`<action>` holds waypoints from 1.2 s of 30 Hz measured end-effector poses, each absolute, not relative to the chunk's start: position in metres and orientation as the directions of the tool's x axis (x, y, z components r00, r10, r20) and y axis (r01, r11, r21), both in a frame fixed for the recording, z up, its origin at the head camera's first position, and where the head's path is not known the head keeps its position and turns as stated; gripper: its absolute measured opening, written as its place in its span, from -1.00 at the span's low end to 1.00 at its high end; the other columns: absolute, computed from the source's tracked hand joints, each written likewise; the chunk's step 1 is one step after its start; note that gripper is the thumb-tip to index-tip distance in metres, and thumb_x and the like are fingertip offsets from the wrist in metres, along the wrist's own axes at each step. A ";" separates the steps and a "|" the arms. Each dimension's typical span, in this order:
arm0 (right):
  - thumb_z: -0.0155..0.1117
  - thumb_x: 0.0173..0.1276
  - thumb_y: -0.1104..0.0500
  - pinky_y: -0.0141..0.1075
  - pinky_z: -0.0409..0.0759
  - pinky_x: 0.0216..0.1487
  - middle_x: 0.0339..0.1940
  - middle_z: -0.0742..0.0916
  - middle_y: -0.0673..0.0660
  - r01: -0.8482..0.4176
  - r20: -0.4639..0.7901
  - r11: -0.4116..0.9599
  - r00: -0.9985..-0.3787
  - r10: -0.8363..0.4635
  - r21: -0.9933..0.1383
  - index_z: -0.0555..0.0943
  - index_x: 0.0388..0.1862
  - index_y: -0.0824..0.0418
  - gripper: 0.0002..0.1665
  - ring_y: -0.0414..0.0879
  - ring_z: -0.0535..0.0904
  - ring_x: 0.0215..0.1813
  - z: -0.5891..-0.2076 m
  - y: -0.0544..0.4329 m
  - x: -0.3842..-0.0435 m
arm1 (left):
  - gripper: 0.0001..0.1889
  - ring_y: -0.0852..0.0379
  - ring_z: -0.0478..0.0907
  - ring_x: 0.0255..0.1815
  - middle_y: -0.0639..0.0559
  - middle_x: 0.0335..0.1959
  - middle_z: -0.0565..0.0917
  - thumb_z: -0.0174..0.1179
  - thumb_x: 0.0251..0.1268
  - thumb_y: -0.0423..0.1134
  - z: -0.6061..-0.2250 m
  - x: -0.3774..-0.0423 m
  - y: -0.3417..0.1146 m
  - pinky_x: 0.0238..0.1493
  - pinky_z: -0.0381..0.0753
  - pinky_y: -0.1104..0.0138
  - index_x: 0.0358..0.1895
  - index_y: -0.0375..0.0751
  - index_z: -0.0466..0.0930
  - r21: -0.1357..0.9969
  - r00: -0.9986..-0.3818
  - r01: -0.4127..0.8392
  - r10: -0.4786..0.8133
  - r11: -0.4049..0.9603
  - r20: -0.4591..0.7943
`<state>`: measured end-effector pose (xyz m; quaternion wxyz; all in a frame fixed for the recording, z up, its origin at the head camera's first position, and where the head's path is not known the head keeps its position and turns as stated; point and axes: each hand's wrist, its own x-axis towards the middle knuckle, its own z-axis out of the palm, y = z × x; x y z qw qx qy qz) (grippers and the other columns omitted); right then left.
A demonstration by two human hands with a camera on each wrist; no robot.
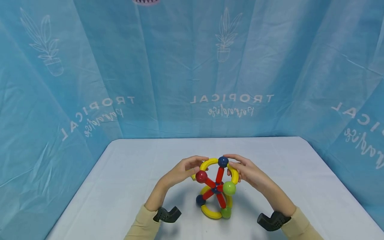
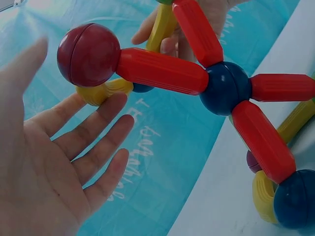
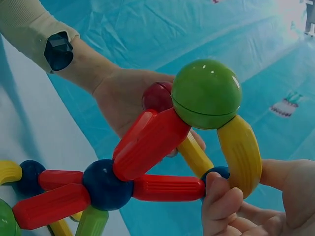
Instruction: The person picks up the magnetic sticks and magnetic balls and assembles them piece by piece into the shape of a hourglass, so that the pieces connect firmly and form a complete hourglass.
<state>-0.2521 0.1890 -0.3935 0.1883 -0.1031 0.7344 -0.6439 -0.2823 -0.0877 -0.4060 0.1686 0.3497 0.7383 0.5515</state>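
A toy of magnetic rods and balls stands upright on the table, with red straight rods (image 2: pixel 162 70) spreading from a central blue ball (image 3: pixel 108 184). Yellow curved rods arch over its top, joining a dark red ball (image 1: pixel 201 176), a top blue ball (image 1: pixel 223 161) and a green ball (image 3: pixel 206 93). My left hand (image 1: pixel 180 171) is at the red ball; its relaxed fingers touch the yellow curve behind, while the thumb stands apart in the left wrist view. On the other side, my right hand (image 1: pixel 250 173) pinches the right yellow curved rod (image 3: pixel 241 157) between thumb and fingers beside the top blue ball.
Below, another yellow curve (image 1: pixel 211 212) links a blue ball (image 1: pixel 200 200) and a green ball (image 1: pixel 226 212) near the tabletop. The white table (image 1: pixel 144 153) extends around the toy. Blue printed curtains (image 1: pixel 180 66) hang behind and at both sides.
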 end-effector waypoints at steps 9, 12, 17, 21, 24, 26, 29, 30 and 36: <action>0.01 0.48 0.03 -0.50 0.56 -0.38 -0.36 0.66 0.03 0.111 -0.147 0.120 -0.921 -0.361 -0.987 0.22 0.37 0.32 -0.38 -0.23 0.59 -0.39 -0.391 0.189 -0.253 | -0.61 -0.06 0.51 0.07 -0.11 0.03 0.62 -0.09 0.48 -0.04 -0.420 -0.295 -0.090 0.11 0.53 0.05 0.23 -0.08 0.47 0.868 -0.855 0.305 0.514 0.393 0.067; 0.01 0.48 0.04 -0.49 0.58 -0.32 -0.29 0.65 0.05 0.120 -0.157 0.128 -0.928 -0.338 -0.984 0.24 0.37 0.33 -0.40 -0.21 0.59 -0.33 -0.389 0.188 -0.252 | -0.67 -0.06 0.52 0.07 -0.11 0.05 0.63 0.01 0.42 -0.19 -0.440 -0.304 -0.094 0.06 0.55 0.09 0.17 -0.15 0.53 0.792 -0.879 0.341 0.472 0.506 0.076; 0.04 0.46 0.02 -0.47 0.57 -0.23 -0.17 0.62 0.06 0.105 -0.153 0.165 -0.938 -0.311 -0.981 0.29 0.35 0.31 -0.41 -0.17 0.54 -0.23 -0.388 0.188 -0.250 | -0.71 -0.02 0.55 0.04 -0.06 0.01 0.66 0.13 0.29 -0.31 -0.471 -0.314 -0.098 0.09 0.54 0.06 0.05 -0.20 0.62 0.617 -0.879 0.410 0.471 0.672 0.070; 0.05 0.45 0.01 -0.44 0.57 -0.13 -0.10 0.61 0.15 0.084 -0.140 0.190 -0.942 -0.305 -0.978 0.32 0.33 0.30 -0.41 -0.13 0.54 -0.16 -0.388 0.188 -0.249 | -0.77 0.08 0.58 -0.12 0.03 -0.17 0.70 0.22 0.21 -0.29 -0.479 -0.314 -0.097 0.00 0.56 0.15 -0.07 -0.14 0.69 0.473 -0.896 0.425 0.431 0.772 0.101; 0.06 0.44 0.00 -0.40 0.56 -0.07 -0.05 0.60 0.22 0.073 -0.133 0.204 -0.944 -0.301 -0.976 0.33 0.32 0.29 -0.42 -0.11 0.54 -0.11 -0.389 0.187 -0.250 | -0.80 0.15 0.53 -0.29 0.06 -0.31 0.67 0.29 0.14 -0.27 -0.478 -0.313 -0.098 -0.20 0.54 0.26 -0.14 -0.12 0.71 0.471 -0.920 0.377 0.383 0.797 0.088; 0.07 0.44 -0.01 -0.37 0.55 -0.04 -0.04 0.60 0.22 0.067 -0.130 0.214 -0.946 -0.296 -0.975 0.34 0.32 0.28 -0.42 -0.10 0.54 -0.09 -0.389 0.187 -0.250 | -0.78 0.18 0.47 -0.38 0.06 -0.36 0.63 0.32 0.09 -0.26 -0.476 -0.313 -0.101 -0.33 0.50 0.33 -0.15 -0.14 0.69 0.505 -0.934 0.328 0.353 0.798 0.047; 0.07 0.44 -0.01 -0.34 0.53 -0.03 -0.05 0.61 0.22 0.062 -0.127 0.223 -0.948 -0.292 -0.973 0.35 0.32 0.28 -0.42 -0.09 0.53 -0.09 -0.390 0.188 -0.251 | -0.75 0.16 0.44 -0.41 0.02 -0.37 0.60 0.32 0.06 -0.27 -0.471 -0.311 -0.106 -0.42 0.45 0.38 -0.15 -0.20 0.68 0.594 -0.947 0.251 0.320 0.764 -0.012; 0.07 0.44 -0.01 -0.33 0.52 -0.03 -0.06 0.61 0.21 0.062 -0.128 0.225 -0.948 -0.291 -0.972 0.35 0.32 0.28 -0.42 -0.08 0.53 -0.11 -0.391 0.188 -0.251 | -0.74 0.15 0.44 -0.41 -0.01 -0.37 0.60 0.32 0.05 -0.27 -0.469 -0.310 -0.108 -0.43 0.46 0.38 -0.14 -0.23 0.67 0.627 -0.949 0.231 0.313 0.744 -0.022; 0.07 0.44 0.00 -0.30 0.51 -0.04 -0.12 0.61 0.14 0.067 -0.131 0.222 -0.949 -0.287 -0.973 0.35 0.31 0.27 -0.43 -0.06 0.53 -0.19 -0.391 0.188 -0.252 | -0.69 0.19 0.53 -0.42 -0.06 -0.36 0.61 0.31 0.05 -0.27 -0.458 -0.300 -0.118 -0.34 0.62 0.35 -0.12 -0.32 0.60 0.847 -0.971 0.034 0.220 0.531 -0.099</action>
